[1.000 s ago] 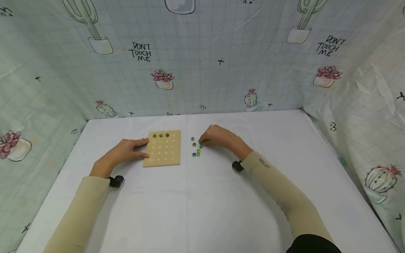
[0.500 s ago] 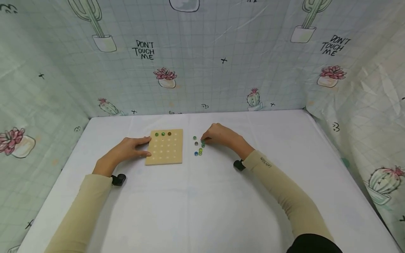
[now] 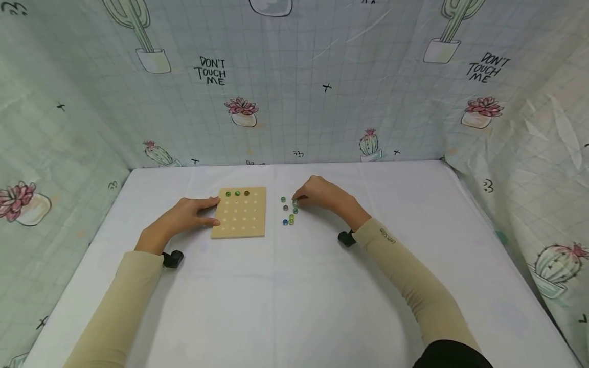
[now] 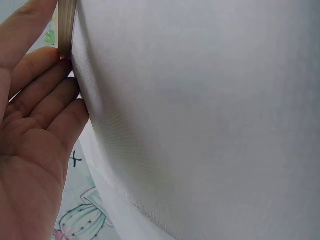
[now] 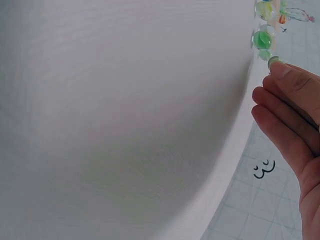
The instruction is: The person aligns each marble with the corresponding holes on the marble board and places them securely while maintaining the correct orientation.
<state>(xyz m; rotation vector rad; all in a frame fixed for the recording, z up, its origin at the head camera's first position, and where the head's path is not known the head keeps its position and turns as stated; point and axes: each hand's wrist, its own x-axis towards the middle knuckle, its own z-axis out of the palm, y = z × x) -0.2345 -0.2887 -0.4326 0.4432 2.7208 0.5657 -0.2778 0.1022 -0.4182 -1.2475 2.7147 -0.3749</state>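
Note:
A square tan board (image 3: 243,217) with rows of shallow dimples lies on the table, three marbles (image 3: 237,193) along its far row. My left hand (image 3: 186,214) touches the board's left edge with thumb and fingers spread and fairly straight. In the left wrist view, those fingertips (image 4: 62,52) meet the edge. Right of the board, several loose glass marbles (image 3: 291,219) in green, yellow-green, blue and a darker tone form a small cluster. Beside it, my right hand (image 3: 322,197) pinches a greenish marble (image 5: 273,61) between thumb and finger, close to a green marble (image 5: 262,40).
A white cloth covers the table (image 3: 276,306). Behind and at both sides hangs a printed curtain (image 3: 299,102) with cactus drawings. Each wrist wears a small black camera, as on the left wrist camera (image 3: 173,259).
The head view has shifted slightly. The left hand stays at the board's edge, and the right hand stays almost in place by the marbles, its pinched marble now showing more clearly.

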